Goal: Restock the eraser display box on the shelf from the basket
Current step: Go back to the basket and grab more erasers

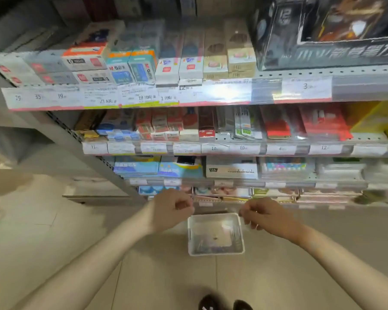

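at the bottom edge of the frame, right of centre, the toes of two dark shoes (224, 304) stand on pale floor tiles (166, 283). both bare forearms reach up from the lower corners toward the middle of the frame. just beyond them a white, shallow, nearly square basket (215, 253) sits on the floor at centre, its sides roughly in line with the frame edges, so no clear long axis shows; its open top faces up at the camera, and a few small dark items lie in its bottom, too blurred to identify. the left hand (170, 209) hangs above the basket's upper left corner with its fingers curled in; whether it holds anything cannot be told. the right hand (264, 214) hangs above the upper right corner, fingers also curled, and again any pinched object is too small or blurred to see. behind the hands, low shelves carry flat packs, and a white display box (231, 167) stands a tier higher; whether it is the eraser box cannot be told. farther up, shelves with price labels (144, 97) hold boxed stationery, and a large black box (327, 32) fills the upper right.
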`<state>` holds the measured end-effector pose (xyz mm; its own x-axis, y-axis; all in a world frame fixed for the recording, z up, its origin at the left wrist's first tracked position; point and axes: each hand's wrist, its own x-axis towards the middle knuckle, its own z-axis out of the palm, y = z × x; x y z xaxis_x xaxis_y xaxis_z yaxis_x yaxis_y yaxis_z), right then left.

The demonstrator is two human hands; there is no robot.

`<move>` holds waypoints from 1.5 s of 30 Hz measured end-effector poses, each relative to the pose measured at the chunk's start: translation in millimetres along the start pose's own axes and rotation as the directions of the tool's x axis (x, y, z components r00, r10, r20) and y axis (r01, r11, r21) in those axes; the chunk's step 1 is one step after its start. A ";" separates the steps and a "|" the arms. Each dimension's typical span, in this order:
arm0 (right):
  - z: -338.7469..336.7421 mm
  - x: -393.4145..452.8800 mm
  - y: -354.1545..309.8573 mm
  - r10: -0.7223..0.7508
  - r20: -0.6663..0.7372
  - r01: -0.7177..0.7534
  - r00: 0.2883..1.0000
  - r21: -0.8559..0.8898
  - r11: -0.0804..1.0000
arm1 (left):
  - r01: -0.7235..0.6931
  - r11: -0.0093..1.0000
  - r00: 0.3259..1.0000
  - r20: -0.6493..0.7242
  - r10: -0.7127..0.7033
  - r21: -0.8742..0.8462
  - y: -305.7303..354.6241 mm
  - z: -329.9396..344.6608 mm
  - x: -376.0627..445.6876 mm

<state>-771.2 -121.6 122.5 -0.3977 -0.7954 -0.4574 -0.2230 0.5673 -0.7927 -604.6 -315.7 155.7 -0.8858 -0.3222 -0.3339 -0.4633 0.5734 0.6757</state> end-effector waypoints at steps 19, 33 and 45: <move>216.8 226.3 422.3 0.272 -0.009 -0.261 0.962 -0.326 0.909 | 0.396 0.918 0.918 0.005 -0.396 0.001 -351.5 367.0 165.8; 335.5 386.3 575.9 0.240 0.322 0.125 0.916 -0.797 0.591 | 0.400 0.814 0.844 0.178 -0.506 0.421 -497.9 534.6 277.9; 344.1 407.1 595.1 0.183 0.470 0.413 0.863 -0.867 0.281 | 0.349 0.747 0.791 0.250 -0.559 0.566 -512.0 544.9 301.1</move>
<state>-759.6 -181.2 -674.0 0.0346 -0.6830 -0.7296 -0.9979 0.0158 -0.0621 -648.4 -295.9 -648.9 -0.4483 -0.3864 -0.8061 -0.6699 0.7422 0.0168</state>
